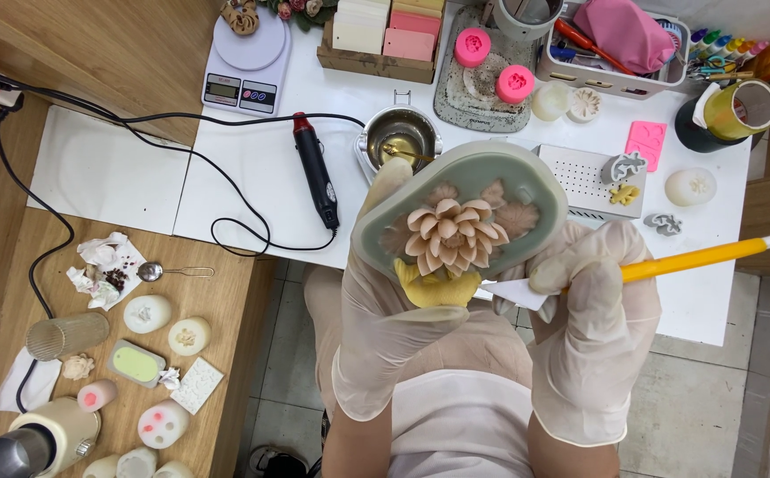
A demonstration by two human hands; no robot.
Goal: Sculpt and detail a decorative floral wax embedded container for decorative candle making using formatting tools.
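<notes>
Head view: both gloved hands were raised over the lap, in front of the white surface (252, 168). Left hand (385, 310) had its grip closed around an oval grey-green mould (527, 181), held tilted face-up toward the camera, thumb along the left rim. A beige flower (451, 235) sat in the middle of the mould, with flatter leaf shapes of similar colour around it in the cavity. A yellow lump (434, 290) showed at the lower edge of the mould, against the left palm; what it was could not be told.

Right hand (589, 310) had its grip closed on a yellow-handled tool (695, 258) with a white end knob. Its white flat tip (513, 292) pointed at the lower right rim of the mould, touching or just short of it; contact could not be confirmed.

Judged progress: the flower looked fully formed and set, petals sharp, so casting appeared done. It was not yet out of the mould, and the leaf shapes were also seated. Tool at the rim suggested edge work or loosening was in hand.

Also noted: small metal pot (400, 133) behind the mould, black heat tool (316, 168) lying corded on the surface, scale (245, 62) at back left, finished pieces on the wooden side bench (226, 301).
</notes>
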